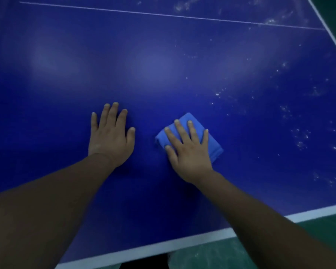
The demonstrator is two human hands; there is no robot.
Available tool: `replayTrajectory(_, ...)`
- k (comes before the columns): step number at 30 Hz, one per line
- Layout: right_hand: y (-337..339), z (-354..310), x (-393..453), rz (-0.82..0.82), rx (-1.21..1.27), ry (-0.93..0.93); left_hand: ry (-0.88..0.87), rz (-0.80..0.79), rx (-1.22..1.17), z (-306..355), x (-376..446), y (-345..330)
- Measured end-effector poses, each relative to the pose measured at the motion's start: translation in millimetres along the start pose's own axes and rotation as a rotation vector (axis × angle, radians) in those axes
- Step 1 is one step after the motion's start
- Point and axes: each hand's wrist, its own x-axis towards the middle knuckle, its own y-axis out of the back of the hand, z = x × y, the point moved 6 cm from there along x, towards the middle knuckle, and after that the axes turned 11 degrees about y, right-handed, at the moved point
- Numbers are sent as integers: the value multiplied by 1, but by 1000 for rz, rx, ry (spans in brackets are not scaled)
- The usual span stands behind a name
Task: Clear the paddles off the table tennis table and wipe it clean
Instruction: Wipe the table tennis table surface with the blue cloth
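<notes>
Nearest to my head camera, two bare forearms reach in from the bottom of the frame, the left one [47, 200] wide and dark across the lower left corner, the right one [270, 220] coming in from the lower right. Under them I see the white edge stripe [163, 247] of the table tennis table [163, 65], running on a slant, with green floor [211, 255] below it and a dark patch at the very bottom edge that I cannot identify.

Further up, my left hand [111, 136] lies flat on the blue surface, fingers straight and a little spread, palm down, gripping nothing. Just beside it, to the right, my right hand [188, 148] presses down on a folded blue cloth [211, 146]. Its fingers are straight and fanned over the cloth, not curled round it, so it is a flat press and not a clench. The cloth sits on the tabletop near the close edge, showing past the fingertips and along the right side of the hand.

To the right of the cloth I see white specks and smears [299, 133] scattered over the blue, running up towards the far right corner, where a heavier cloudy patch [270, 18] lies. The blue around and beyond the left hand looks smooth, with soft light reflections. A thin white line [163, 15] crosses the far part of the table, and a white stripe [330, 32] marks its right edge. I see no paddles in this view.
</notes>
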Motion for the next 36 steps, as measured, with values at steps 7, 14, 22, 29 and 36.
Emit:
replayTrajectory(7,29,180,-32,11,90,-798,2,-20,-21,-14,11,-7)
replayTrajectory(14,14,31,49,57,34,-424,4,-18,-38,-11,12,-5)
replayTrajectory(22,38,186,87,-3,-33,-566,-3,-55,-98,-12,14,-3)
replayTrajectory(29,27,91,81,34,-6,-346,2,-55,-72,-10,13,-4)
replayTrajectory(36,37,185,68,-41,-74,-400,-5,-48,-103,-11,14,-3)
